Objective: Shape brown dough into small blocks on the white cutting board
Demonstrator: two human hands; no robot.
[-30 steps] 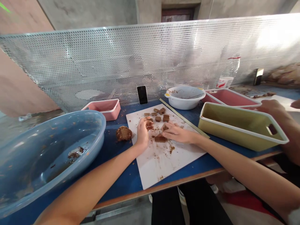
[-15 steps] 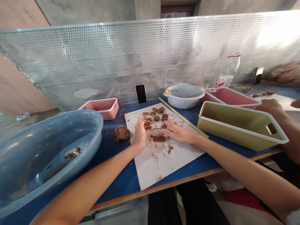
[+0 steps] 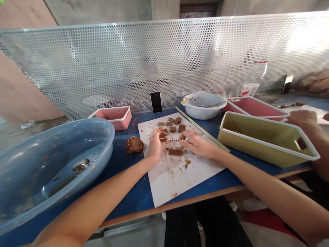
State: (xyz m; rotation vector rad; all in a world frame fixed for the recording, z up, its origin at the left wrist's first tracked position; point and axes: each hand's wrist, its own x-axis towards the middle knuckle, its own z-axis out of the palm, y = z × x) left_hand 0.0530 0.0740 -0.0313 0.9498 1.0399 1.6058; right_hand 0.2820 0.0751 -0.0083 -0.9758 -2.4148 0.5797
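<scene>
My left hand (image 3: pixel 156 141) rests at the left of a white board (image 3: pixel 164 187), its clay-smeared fingers loosely curled and apart with nothing seen in them. Opposite it, my right hand (image 3: pixel 194 143) hovers with bent fingers, open, just above and right of a brown clay block (image 3: pixel 175 151). That block lies flat on the board, nearest to me, and neither hand grips it. Behind my hands sit several smaller clay pieces (image 3: pixel 173 129). Clay crumbs and smears mark the board. A large lump of clay (image 3: pixel 134 144) stands left of the board on the blue table.
On the left is a big blue basin (image 3: pixel 102 164), with a pink bin (image 3: pixel 123 123) behind it. A phone (image 3: pixel 156 102) leans on the perforated screen. A pale strip (image 3: pixel 203 128), white bowl (image 3: pixel 205 112) and olive bin (image 3: pixel 264 147) stand right. Another person's hand (image 3: pixel 302 118) is beyond.
My right hand has lifted slightly away from the clay block, to the right, uncovering more of it. My left hand has barely moved. The view has shifted a little.
</scene>
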